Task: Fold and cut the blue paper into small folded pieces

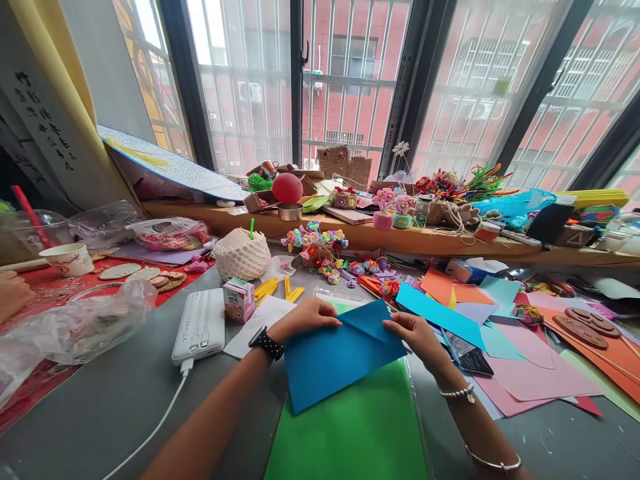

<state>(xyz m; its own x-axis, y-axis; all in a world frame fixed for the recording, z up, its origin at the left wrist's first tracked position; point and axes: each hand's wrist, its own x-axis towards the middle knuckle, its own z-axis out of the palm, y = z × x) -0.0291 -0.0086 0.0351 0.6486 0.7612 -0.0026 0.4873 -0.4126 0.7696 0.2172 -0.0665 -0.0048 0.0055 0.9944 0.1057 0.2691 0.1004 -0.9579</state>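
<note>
Blue paper (340,367) is being held over a green sheet (350,433) on the counter (125,387); the left hand (313,318) is pinching its upper edge, the right hand (414,333) its right corner (a beaded bracelet (456,392) is circling that wrist). Leftward, a power bank (201,323) is lying beside a carton (239,301).

Printing on the pink carton (239,301), characters on the grey curtain (44,120) — neither legible.

The left forearm (213,403) and the right forearm (473,413) are slanting inward and forward. The left hand (310,316) is turning rightward and curling into a pinch; the right hand (417,337) (sitting slightly lower) is pinching too, its fingertips (393,324) pointing leftward.
</note>
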